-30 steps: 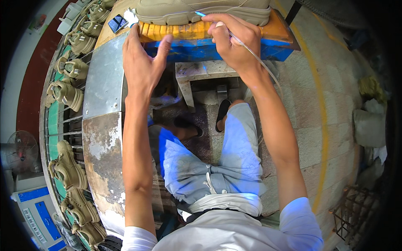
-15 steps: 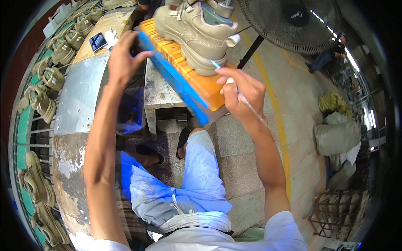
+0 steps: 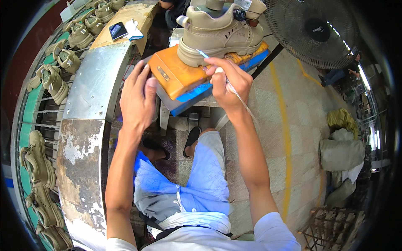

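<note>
A beige sneaker [image 3: 217,35] rests on an orange pad [image 3: 167,79] that tops a blue-edged block [image 3: 194,100]. Its heel, with a pull tab, is toward the left and its toe toward the right. In my right hand [image 3: 230,81] is a thin pen-like tool [image 3: 202,54] with a light blue tip, a pale thin cord trailing from it. The tip is close to the sneaker's sole at the heel; I cannot tell if it touches. My left hand [image 3: 139,98], fingers stretched out and thumb apart, is at the block's left end.
A large black fan [image 3: 316,31] stands at the right. On the left, a metal-topped bench [image 3: 90,83] carries a phone [image 3: 118,30] and a white glove [image 3: 133,30]. Beyond it, a rack holds several beige shoes [image 3: 54,81]. Grey sacks [image 3: 341,154] lie at far right.
The block and sneaker have turned round, so the heel has gone from right to left. My left hand has moved down to the block's end; my right hand still holds the tool.
</note>
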Available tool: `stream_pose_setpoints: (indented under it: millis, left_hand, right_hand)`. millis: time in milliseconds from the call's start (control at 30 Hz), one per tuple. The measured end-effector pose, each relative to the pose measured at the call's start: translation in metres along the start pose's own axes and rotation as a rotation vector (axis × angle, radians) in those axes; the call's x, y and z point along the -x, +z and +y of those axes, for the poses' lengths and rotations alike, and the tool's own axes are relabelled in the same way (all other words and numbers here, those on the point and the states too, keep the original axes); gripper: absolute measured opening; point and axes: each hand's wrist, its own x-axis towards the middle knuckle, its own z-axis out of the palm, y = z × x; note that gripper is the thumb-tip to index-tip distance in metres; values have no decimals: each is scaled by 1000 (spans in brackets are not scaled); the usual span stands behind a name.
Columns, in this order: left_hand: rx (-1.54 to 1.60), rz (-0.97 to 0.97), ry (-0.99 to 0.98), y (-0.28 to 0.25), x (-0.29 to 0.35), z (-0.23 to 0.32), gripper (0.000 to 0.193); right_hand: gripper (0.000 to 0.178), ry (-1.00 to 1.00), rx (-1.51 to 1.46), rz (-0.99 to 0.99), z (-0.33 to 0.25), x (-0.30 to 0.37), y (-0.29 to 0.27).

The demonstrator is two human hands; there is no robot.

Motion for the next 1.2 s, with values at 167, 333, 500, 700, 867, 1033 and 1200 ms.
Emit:
stream_pose_setpoints:
  millis: [167, 333, 500, 700, 867, 1033, 1200]
  left_hand:
    - [117, 52, -148, 16, -7, 7, 52]
    - [211, -63, -134, 12, -42, -38, 49]
    - [-11, -151, -183, 23, -57, -12, 66]
    - [-216, 11, -142, 38, -46, -10, 68]
    - [-104, -36, -105, 37, -63, -23, 66]
    - [49, -126, -133, 39, -84, -42, 66]
    - [148, -194, -124, 51, -107, -63, 63]
  right_hand:
    - [20, 64, -30, 75, 8, 1, 0]
    - [23, 111, -65, 102, 28, 0, -11]
    - [21, 147, 22, 136, 47, 12, -30]
    - [18, 158, 221, 148, 50, 14, -53]
    - [15, 130, 239, 106, 46, 6, -73]
    - [16, 107, 238, 78, 40, 7, -90]
    - [17, 80, 244, 91, 36, 24, -103]
